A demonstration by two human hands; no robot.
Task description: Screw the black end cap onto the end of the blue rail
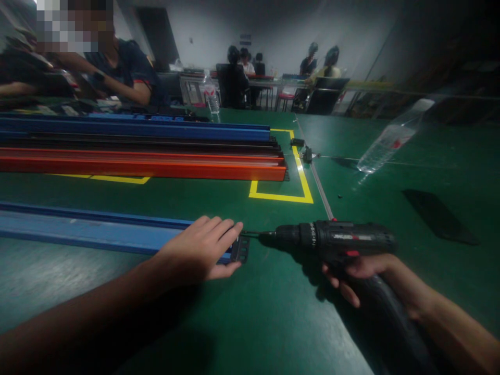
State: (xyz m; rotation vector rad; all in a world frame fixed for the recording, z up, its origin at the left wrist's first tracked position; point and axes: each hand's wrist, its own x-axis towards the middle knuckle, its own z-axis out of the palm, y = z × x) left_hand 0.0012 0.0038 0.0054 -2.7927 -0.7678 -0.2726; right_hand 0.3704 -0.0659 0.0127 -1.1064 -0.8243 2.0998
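Note:
My left hand [201,245] is wrapped over the right end of a long blue metal profile [97,229] lying on the green table. A black end cap [239,250] with small slots sits at that end, partly under my fingers. My right hand [367,276] grips a black cordless drill [339,237] by its handle, the index finger near the red trigger area. The drill lies level, pointing left. Its long thin bit [258,233] reaches to the end cap by my left fingertips; whether it sits on a screw I cannot make out.
Orange [195,167], black and blue profiles [136,127] lie side by side farther back, near yellow tape [281,198]. A tilted-looking water bottle [394,138], a dark flat phone-like object [439,216] and small black parts [307,154] are to the right. A co-worker [128,73] sits across the table.

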